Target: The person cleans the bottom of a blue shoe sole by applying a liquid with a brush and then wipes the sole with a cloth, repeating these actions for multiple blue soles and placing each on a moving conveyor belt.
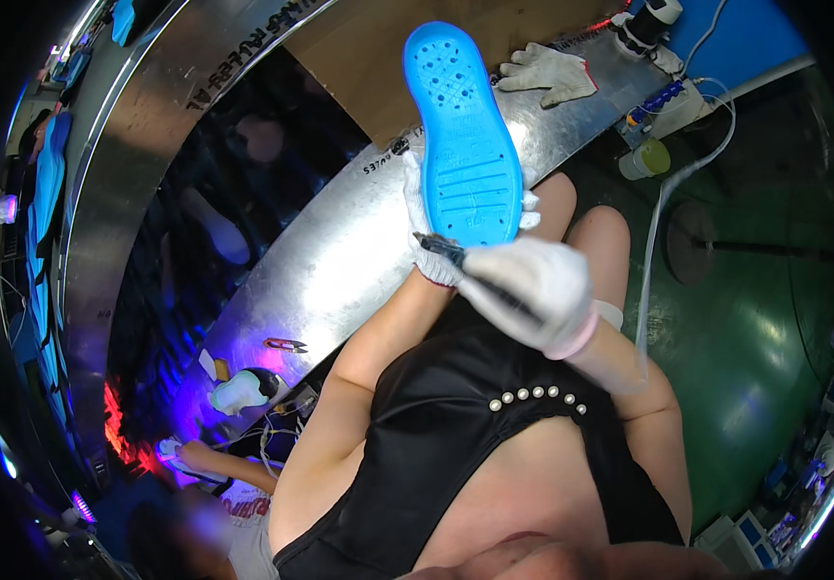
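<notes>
A bright blue shoe sole (462, 135) stands upright in front of me, tread side facing me. My left hand (427, 217), in a white glove, grips it from behind near its lower end, with glove fingers showing at both edges. My right hand (533, 290), also white-gloved, is closed on a thin dark tool (456, 256) like a pen or small blade. The tool's tip touches the sole's lower edge.
A shiny metal worktable (340, 261) curves across the view, with a spare white glove (547, 72), small snips (285, 344) and cardboard (378, 58) on it. A pale green cup (646, 159) and hose lie right. Another person's hand (190, 454) works lower left.
</notes>
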Available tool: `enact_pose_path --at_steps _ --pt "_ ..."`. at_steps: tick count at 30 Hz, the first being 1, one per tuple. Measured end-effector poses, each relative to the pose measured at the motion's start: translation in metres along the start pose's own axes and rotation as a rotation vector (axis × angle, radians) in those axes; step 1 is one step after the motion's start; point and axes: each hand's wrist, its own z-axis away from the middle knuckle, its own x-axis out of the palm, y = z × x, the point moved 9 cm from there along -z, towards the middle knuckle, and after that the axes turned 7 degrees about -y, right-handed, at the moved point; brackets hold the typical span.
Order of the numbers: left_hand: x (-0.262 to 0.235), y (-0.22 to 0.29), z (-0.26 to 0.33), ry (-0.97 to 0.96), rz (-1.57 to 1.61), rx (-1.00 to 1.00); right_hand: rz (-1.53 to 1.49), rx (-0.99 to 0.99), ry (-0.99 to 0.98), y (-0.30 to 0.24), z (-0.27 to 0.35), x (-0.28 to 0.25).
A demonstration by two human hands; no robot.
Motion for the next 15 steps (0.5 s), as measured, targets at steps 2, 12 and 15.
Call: enact_pose_path --at_steps 2,12,15 --pt "-0.013 0.018 0.004 0.144 -0.422 0.181 -0.545 0.518 0.148 0.046 0.000 -0.007" --pt "0.005 0.029 -0.003 0.172 -0.022 -0.039 -0.278 0.342 0.065 0.049 -0.002 -0.011" --pt "0.027 0.017 -0.001 -0.067 -0.126 -0.398 0.183 -0.109 -0.395 0.002 0.003 0.017"
